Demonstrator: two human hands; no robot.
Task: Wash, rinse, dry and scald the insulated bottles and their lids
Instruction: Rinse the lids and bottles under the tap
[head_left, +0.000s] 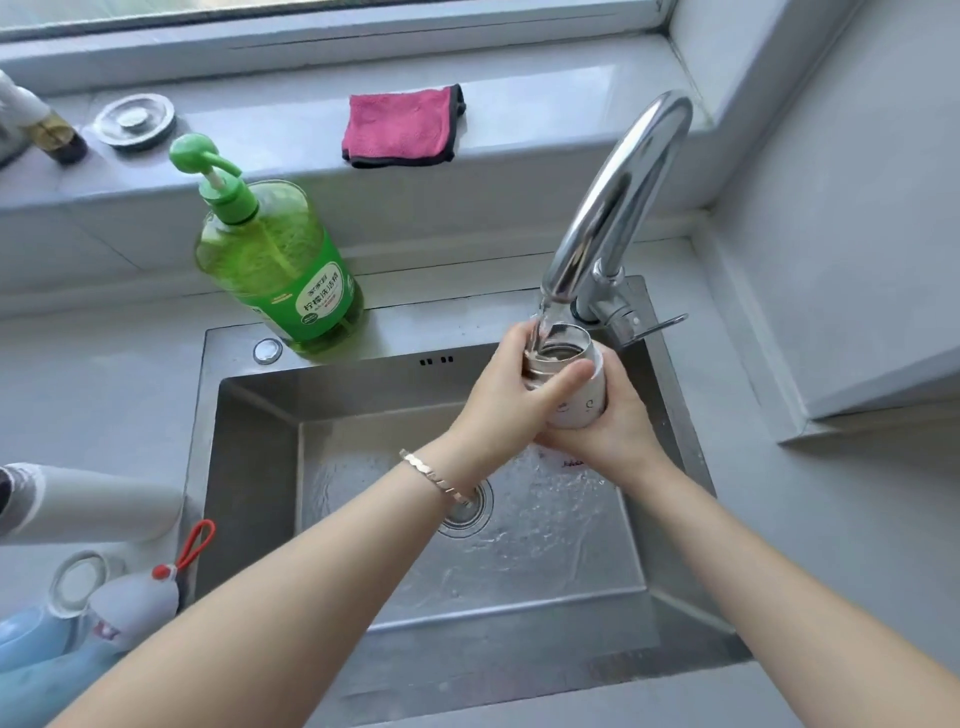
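Item: white insulated bottle (582, 405), mouth up, held over the sink (249, 441) beneath the running faucet (618, 208). Step, by judgement: rinsing or filling. The next move calls for tipping it out. Left hand (511, 389) wrapped round its side, thumb across. Right hand (621, 428) curled round it from below.

Soft, bright daylight falls from the white-framed window (332, 21) behind the curved chrome tap (618, 208), which carries white glare. Straight lines far from the tap bow; detail is slightly soft.
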